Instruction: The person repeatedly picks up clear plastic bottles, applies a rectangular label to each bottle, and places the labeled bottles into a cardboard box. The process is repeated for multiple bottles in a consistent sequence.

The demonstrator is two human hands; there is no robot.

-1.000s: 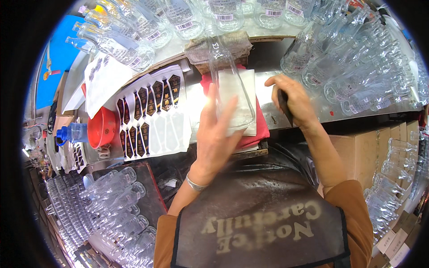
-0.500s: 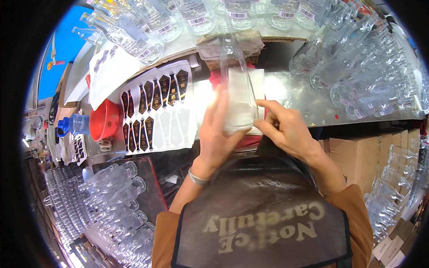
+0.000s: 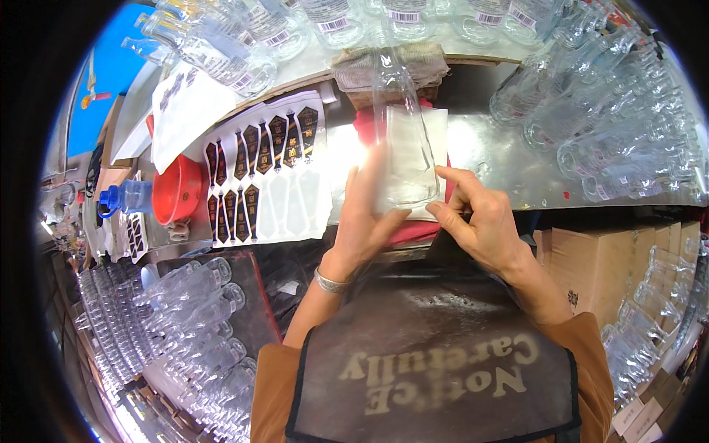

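A clear glass bottle (image 3: pixel 405 136) lies in front of me, its neck pointing away over a cloth-covered block (image 3: pixel 391 70). A white sheet (image 3: pixel 436 133) is under it, with red material (image 3: pixel 413 233) showing below. Along the bottle's left side, my left hand (image 3: pixel 358 218) has its fingers stretched out and smeared by motion, its thumb apart near the bottle's base. My right hand (image 3: pixel 480 214) holds the bottle's lower right edge with bent index finger and thumb. Left of my hands is a sheet of dark tie-shaped labels (image 3: pixel 277 144), with several blank spots in its lower row.
Glass bottles (image 3: pixel 336 26) stand along the far ledge, and more bottles (image 3: pixel 569 111) are grouped at the right. A red bowl (image 3: pixel 177 190) and a blue-capped jug (image 3: pixel 136 198) sit at left. Bottles (image 3: pixel 196 303) fill the lower left; cardboard boxes (image 3: pixel 598 262) stand lower right.
The whole view has shifted slightly, so the bench things appear a little further right. Both hands remain at the bottle, the left fingers blurred in both frames.
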